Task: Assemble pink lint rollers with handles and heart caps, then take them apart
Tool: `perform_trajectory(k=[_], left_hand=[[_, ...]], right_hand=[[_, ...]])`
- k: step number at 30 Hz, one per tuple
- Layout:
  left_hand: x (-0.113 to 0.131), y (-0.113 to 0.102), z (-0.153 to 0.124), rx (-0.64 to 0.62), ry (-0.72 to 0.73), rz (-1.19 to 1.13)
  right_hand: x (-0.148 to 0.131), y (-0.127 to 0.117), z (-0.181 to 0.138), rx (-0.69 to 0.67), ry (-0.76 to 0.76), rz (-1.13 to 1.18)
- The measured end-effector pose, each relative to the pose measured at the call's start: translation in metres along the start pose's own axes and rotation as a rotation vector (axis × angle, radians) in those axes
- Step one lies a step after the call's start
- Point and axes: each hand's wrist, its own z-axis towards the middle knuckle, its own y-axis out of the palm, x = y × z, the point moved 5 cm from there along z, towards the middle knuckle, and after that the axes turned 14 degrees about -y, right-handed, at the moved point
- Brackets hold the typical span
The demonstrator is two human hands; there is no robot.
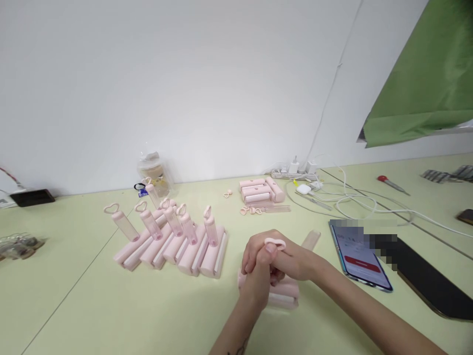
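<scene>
My left hand (260,276) and my right hand (286,257) are closed together around the handle of a pink lint roller, the right wrapped over the left. The handle's heart-shaped loop (275,242) pokes out above my fingers. Beneath my hands lies the roller's body (284,300), pink with a white strip, flat on the table. My fingers hide the handle's shaft and its joint with the body. Behind my right wrist a clear plastic strip (311,240) rests on the table.
Several pink lint rollers (190,264) with upright clear handles stand at left. Pink roller bodies (256,191) and heart-shaped caps (251,211) lie at the back. To the right are a phone (360,261), a black device (424,276), white cables (369,204) and a red-handled screwdriver (392,184).
</scene>
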Motion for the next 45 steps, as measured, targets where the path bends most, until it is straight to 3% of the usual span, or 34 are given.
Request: perform_trajectory(k=[6, 10, 12, 16, 18, 22, 26, 29, 32, 39, 45], left_hand=[[-0.005, 0.000, 0.006, -0.040, 0.001, 0.038], [0.000, 0.003, 0.005, -0.157, 0.131, 0.047], [0.002, 0.005, 0.005, -0.212, 0.199, 0.054], [0.003, 0.007, 0.007, -0.311, 0.302, 0.041], [0.002, 0.007, 0.008, -0.324, 0.331, 0.016], [0.003, 0.007, 0.005, -0.301, 0.377, -0.043], [0.004, 0.009, 0.002, -0.243, 0.323, -0.049], [0.002, 0.007, 0.003, -0.141, 0.229, -0.028], [0.005, 0.003, 0.002, -0.047, 0.227, -0.003], [0.015, 0.003, -0.007, -0.043, 0.280, 0.054], [0.011, 0.003, -0.004, -0.018, 0.310, 0.104]], right_hand=[[0.009, 0.003, -0.003, 0.042, 0.107, 0.091], [0.013, 0.001, -0.006, 0.035, 0.100, 0.120], [0.013, -0.004, -0.009, 0.059, 0.055, 0.115], [0.004, -0.019, -0.017, 0.252, -0.194, 0.151], [0.004, -0.020, -0.022, 0.300, -0.192, 0.151], [0.007, -0.006, -0.028, 0.342, -0.061, 0.059], [0.006, 0.006, -0.030, 0.504, -0.117, -0.019], [0.010, 0.011, -0.029, 0.598, -0.180, -0.038], [0.012, 0.011, -0.028, 0.676, -0.279, -0.067], [0.009, 0.010, -0.025, 0.643, -0.408, -0.134], [0.016, 0.011, -0.027, 0.687, -0.386, -0.013]])
